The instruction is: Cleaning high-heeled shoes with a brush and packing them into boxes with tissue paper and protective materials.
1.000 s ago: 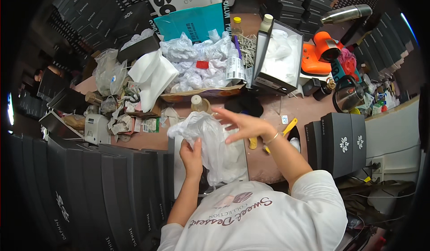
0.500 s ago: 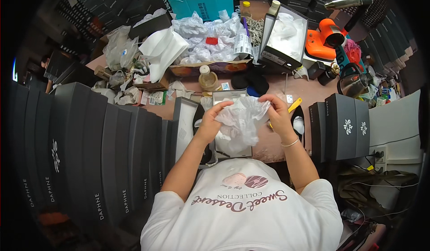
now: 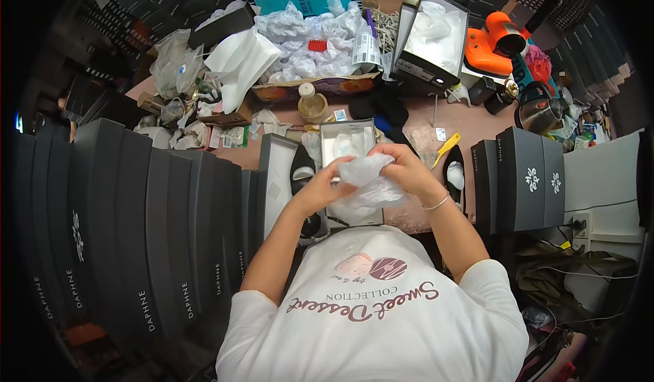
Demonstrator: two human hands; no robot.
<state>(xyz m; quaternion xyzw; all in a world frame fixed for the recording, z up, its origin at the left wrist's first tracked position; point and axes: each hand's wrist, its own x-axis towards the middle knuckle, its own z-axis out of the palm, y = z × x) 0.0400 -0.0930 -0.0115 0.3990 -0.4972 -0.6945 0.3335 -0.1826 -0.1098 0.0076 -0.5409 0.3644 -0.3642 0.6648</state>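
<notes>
Left hand, right hand: fingers nearly closed, pinching white tissue above box; go light, probably rips easy.

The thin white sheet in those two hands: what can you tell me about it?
The white sheet looks like tissue paper or soft plastic film; I cannot tell which. It is crumpled, creased and slightly see-through. The left hand and right hand hold it between them, its loose folds spread over the near part of an open box.
</notes>
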